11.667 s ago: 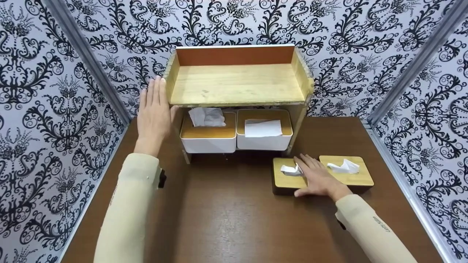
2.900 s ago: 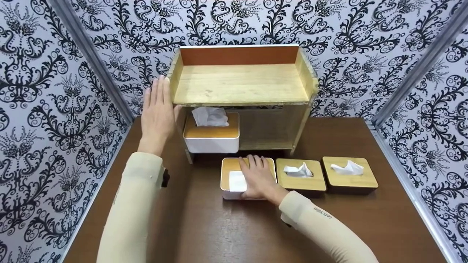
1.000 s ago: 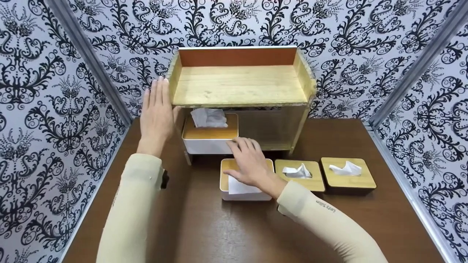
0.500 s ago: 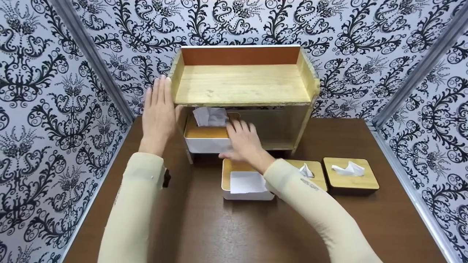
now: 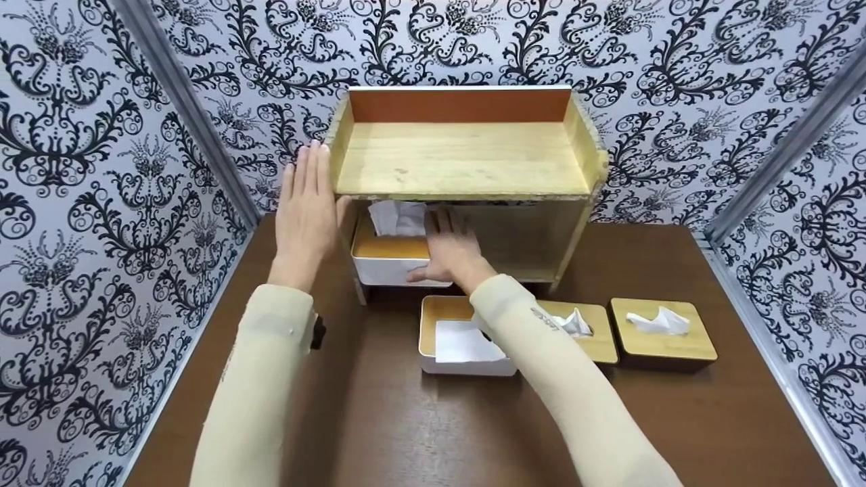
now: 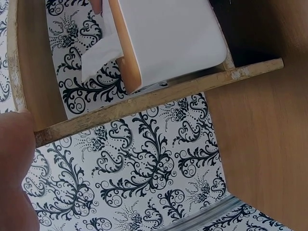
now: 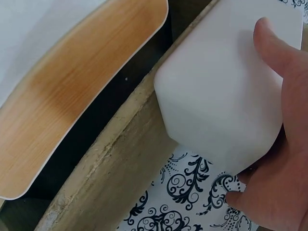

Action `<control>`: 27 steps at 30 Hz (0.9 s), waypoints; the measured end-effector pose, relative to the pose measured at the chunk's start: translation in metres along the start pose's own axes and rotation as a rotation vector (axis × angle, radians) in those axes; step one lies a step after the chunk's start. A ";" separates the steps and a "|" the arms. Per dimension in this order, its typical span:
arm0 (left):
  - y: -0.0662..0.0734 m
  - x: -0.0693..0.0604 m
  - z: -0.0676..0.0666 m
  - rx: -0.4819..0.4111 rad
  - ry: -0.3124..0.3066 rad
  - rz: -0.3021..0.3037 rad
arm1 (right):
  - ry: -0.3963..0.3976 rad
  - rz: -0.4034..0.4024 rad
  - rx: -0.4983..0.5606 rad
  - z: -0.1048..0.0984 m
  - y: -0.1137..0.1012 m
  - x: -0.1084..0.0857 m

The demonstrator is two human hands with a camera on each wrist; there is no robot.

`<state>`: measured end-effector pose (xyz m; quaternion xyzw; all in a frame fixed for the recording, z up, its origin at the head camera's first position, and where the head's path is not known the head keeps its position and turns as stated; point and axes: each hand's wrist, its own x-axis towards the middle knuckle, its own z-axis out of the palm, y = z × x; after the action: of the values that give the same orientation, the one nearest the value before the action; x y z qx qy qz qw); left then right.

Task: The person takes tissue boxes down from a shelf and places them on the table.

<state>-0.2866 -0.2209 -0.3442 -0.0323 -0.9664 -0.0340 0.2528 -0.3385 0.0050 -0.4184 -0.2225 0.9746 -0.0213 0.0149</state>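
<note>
My left hand lies with straight fingers against the left side of a small wooden shelf; its thumb touches the front edge. Inside the lower level, at the left, sits a white tissue box with a wooden lid and a tissue sticking out. My right hand is at this box's right end, the thumb on its white front and the fingers around the side, gripping it. A second white tissue box stands on the table before the shelf, partly behind my right sleeve.
Two dark tissue boxes with light wooden lids, a nearer one and one farther right, stand in line with the second white box on the brown table. Patterned walls enclose the back and sides.
The second white box came out of the shelf onto the table beside the dark boxes. My right hand then left it and moved up to the box in the shelf. My left hand stayed put.
</note>
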 end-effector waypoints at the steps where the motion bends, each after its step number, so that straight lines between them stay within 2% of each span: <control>1: 0.000 0.000 0.000 0.001 0.001 0.001 | 0.000 -0.007 -0.004 -0.001 -0.001 0.001; 7: 0.001 0.000 0.000 0.002 0.010 -0.003 | 0.003 -0.045 0.029 -0.003 -0.007 0.007; 16: 0.001 0.000 0.000 0.007 -0.039 -0.031 | -0.017 -0.067 0.109 -0.003 -0.012 0.011; 27: 0.000 0.000 0.000 0.015 -0.031 -0.027 | 0.000 -0.095 0.078 -0.003 -0.011 0.017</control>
<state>-0.2863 -0.2209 -0.3440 -0.0181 -0.9708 -0.0297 0.2373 -0.3496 -0.0120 -0.4156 -0.2676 0.9614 -0.0601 0.0226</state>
